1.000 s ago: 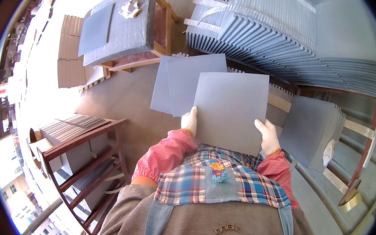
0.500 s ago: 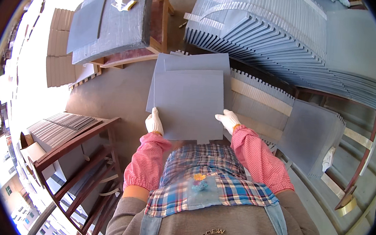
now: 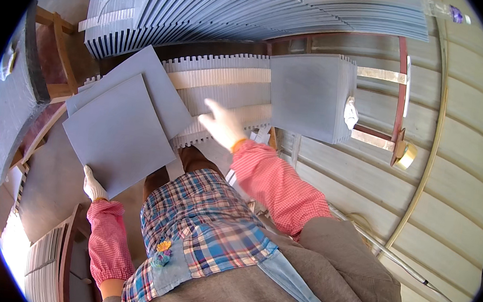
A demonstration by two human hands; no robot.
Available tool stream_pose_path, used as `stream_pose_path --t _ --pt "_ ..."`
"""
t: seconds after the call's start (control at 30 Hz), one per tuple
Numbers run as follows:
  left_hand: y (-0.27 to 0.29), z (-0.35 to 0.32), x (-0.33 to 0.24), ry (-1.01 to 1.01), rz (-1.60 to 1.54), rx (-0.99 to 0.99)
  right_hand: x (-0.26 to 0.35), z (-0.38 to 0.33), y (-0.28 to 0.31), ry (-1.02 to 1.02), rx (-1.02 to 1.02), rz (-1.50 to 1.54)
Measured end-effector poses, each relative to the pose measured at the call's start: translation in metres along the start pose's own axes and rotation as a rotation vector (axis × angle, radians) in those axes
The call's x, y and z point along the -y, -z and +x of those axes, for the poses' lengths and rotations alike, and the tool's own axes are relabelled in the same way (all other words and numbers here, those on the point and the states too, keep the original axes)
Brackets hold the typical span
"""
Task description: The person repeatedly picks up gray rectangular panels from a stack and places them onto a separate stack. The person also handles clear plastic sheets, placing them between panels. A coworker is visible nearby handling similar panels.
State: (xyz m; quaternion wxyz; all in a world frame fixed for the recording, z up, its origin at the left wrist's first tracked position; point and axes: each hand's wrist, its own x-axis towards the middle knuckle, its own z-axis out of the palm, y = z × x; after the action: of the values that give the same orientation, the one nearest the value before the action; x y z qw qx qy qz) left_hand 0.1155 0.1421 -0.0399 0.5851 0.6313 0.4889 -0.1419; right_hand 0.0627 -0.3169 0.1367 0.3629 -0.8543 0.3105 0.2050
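White-gloved L hand (image 3: pixel 94 185) grasps the flat grey square sheet (image 3: pixel 120 136) by its L edge nr the near corner, prob. steadying it askew atop another flat grey sheet (image 3: pixel 158 87); white-gloved R hand (image 3: pixel 222 125), empty, fingers out, is over the ribbed grey panel row (image 3: pixel 240 92).

At nine o'clock stood a table (image 3: pixel 24 91) wrapped in grey film, its wooden leg (image 3: pixel 63 52) on the side toward the middle. A small white item (image 3: pixel 6 64) lay on it, perhaps a glove, though the rim blurred it. Toward eight o'clock, sheets (image 3: pixel 42 266) stood beside a dark red rail (image 3: pixel 67 256). A dark red post (image 3: pixel 400 90) rose at two o'clock, with a white crumpled cloth (image 3: pixel 350 113) nearer the middle; a yellowish tape roll (image 3: pixel 406 156) sat at its lower end, at three. Near two, by the rim, lay a clear bottle (image 3: pixel 442 9) with a purple cap. A metal pole (image 3: pixel 384 247) slanted at four, across a pale ribbed surface (image 3: pixel 469 135).
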Motion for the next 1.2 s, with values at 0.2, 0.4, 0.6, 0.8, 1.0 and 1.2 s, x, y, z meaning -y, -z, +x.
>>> stream_pose_path --t 0.2,0.4,0.6,0.8,1.0,1.2 --pt "0.013 0.024 -0.002 -0.303 0.923 0.004 -0.145 -0.042 0.234 -0.201 -0.901 -0.898" --pt "0.0 0.008 -0.038 -0.34 1.363 0.096 -0.243 -0.077 0.327 -0.327 -0.637 -0.612" --pt "0.001 -0.033 -0.049 -0.303 1.428 0.067 -0.169 -0.038 0.328 0.145 -0.869 -0.718" --pt "0.021 -0.061 0.017 -0.356 1.173 -0.011 -0.094 0.033 0.329 0.403 -0.359 -1.216" --pt "0.046 -0.1 0.104 0.002 0.796 0.073 -0.191 -0.069 0.249 0.547 0.114 -1.215" --pt "0.076 -0.105 0.166 0.192 0.655 0.129 -0.148 -0.032 0.274 0.547 0.099 -1.231"
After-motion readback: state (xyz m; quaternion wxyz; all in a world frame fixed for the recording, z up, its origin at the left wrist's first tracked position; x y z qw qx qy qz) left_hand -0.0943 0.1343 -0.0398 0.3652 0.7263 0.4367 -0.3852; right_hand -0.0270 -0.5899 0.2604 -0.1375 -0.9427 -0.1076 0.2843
